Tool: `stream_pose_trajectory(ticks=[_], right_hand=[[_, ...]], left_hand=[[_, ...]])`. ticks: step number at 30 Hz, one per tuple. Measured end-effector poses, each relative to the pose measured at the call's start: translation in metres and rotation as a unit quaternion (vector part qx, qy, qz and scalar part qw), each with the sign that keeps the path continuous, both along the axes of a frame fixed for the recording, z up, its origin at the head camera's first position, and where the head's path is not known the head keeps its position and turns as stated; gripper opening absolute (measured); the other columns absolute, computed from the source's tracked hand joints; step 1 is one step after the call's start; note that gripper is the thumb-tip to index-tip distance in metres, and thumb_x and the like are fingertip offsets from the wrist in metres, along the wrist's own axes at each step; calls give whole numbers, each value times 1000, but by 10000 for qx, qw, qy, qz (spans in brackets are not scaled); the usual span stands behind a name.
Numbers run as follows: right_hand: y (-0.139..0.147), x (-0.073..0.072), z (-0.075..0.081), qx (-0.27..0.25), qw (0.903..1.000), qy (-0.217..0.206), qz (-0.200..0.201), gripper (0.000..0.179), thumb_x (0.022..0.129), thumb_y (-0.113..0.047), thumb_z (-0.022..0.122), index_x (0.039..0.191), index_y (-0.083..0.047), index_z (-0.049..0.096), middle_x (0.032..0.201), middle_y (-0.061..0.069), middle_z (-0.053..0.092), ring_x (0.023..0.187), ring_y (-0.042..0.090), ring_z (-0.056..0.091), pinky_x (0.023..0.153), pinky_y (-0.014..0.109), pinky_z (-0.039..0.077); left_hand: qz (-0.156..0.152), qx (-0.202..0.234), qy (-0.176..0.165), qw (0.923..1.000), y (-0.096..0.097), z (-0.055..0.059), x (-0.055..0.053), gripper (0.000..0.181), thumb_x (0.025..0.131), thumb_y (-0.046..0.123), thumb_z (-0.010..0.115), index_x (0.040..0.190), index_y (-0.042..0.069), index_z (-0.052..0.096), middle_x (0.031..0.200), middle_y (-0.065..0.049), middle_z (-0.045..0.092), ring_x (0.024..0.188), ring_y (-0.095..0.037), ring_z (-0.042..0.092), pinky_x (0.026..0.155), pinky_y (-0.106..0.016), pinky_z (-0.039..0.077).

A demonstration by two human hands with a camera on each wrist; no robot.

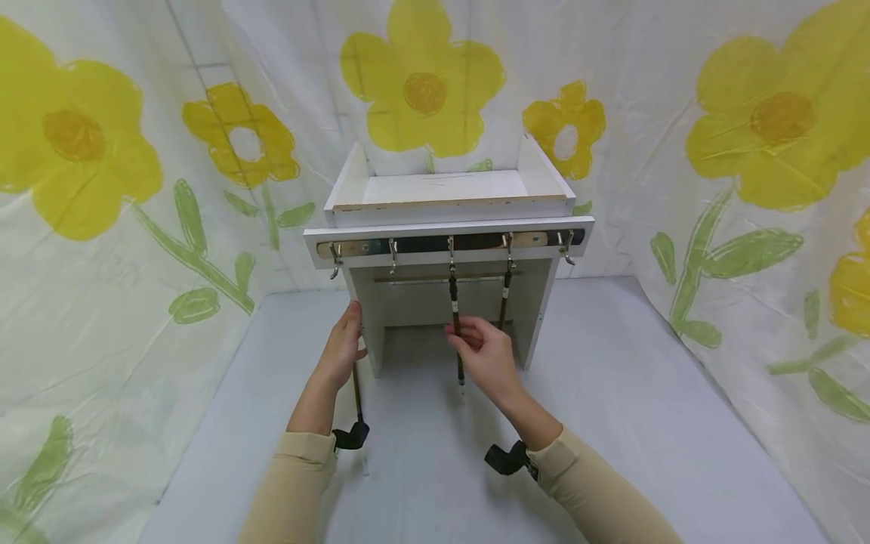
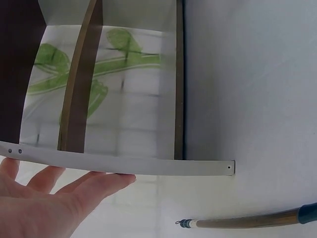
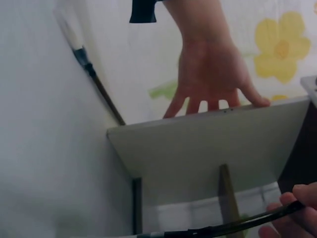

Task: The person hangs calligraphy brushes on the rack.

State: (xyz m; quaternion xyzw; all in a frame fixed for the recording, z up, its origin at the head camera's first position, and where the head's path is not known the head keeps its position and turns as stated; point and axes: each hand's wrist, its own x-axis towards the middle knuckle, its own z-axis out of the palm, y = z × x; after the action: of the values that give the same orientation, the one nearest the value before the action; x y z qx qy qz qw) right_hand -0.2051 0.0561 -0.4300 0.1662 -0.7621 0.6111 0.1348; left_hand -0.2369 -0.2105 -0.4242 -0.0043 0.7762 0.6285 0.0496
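Note:
My right hand point(image 1: 484, 355) pinches a dark calligraphy brush point(image 1: 454, 291) between thumb and fingers. This brush hangs by its loop from the middle hook point(image 1: 451, 248) of a white wooden rack point(image 1: 448, 225), tip pointing down. My left hand point(image 1: 340, 347) rests with extended fingers against the outer face of the rack's left side panel point(image 2: 124, 164). A second brush point(image 1: 506, 291) hangs from the hook right of the middle, partly hidden behind my right hand. Another brush point(image 2: 257, 219), with a small loop at its end, is beside the left panel; its white bristles point(image 3: 69, 29) show in the right wrist view.
The rack stands on a pale table point(image 1: 421, 483) and has an open tray top point(image 1: 445, 185). Hooks at the left point(image 1: 335, 261) and far right point(image 1: 566, 248) carry nothing. A white curtain point(image 1: 652, 75) with yellow flowers surrounds the table. Black wrist cameras point(image 1: 506, 459) sit on both forearms.

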Motion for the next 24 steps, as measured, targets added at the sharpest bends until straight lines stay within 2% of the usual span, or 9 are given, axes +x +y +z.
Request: stream_pose_trajectory(ticks=[2,3,10,14,19,24], right_hand=[[1,-3,-4,94,9999,78,-28,22,93,-5,72,115,-1,70,109,10,76,101,22,74,88,36,60],[2,-3,-3,134,9998,109,-42,24,93,-5,72,116,-1,70,109,10,76,101,22,74,88,36,61],[6,1,-2,293,9991,286,-79,39,92,-5,74,129,-1,67,120,17,73,106,29,73,87,37,61],[11,5,0,318,9986,427,-41,42,91,-4,74,132,0,65,120,17,73,106,30,73,86,36,61],[21,13,11,310,9979,567,-112,37,92,-9,74,128,-4,68,120,10,74,109,24,72,88,30,60],[35,21,27,87,9960,873,-175,29,93,-12,74,121,-8,71,117,7,74,107,20,72,87,22,58]], left_hand=[[39,4,45,10000,-2,-10,-5,84,101,69,19,164,15,2,170,-13,3,153,-45,16,113,-64,35],[50,-9,77,10000,-3,-11,-5,87,100,72,19,164,16,2,170,-13,3,153,-44,17,113,-64,36],[113,-98,133,9998,-5,-14,-6,92,97,76,20,164,16,3,171,-12,4,153,-43,19,112,-63,37],[110,-104,114,9998,-5,-13,-5,91,97,75,19,164,15,2,171,-12,4,153,-43,18,113,-63,36],[80,-147,130,9998,-4,-13,-5,91,98,74,19,164,14,2,170,-13,4,153,-44,18,113,-63,37],[68,-161,126,9998,-2,-12,-5,90,99,73,19,164,14,2,170,-14,4,153,-45,18,112,-63,36]])
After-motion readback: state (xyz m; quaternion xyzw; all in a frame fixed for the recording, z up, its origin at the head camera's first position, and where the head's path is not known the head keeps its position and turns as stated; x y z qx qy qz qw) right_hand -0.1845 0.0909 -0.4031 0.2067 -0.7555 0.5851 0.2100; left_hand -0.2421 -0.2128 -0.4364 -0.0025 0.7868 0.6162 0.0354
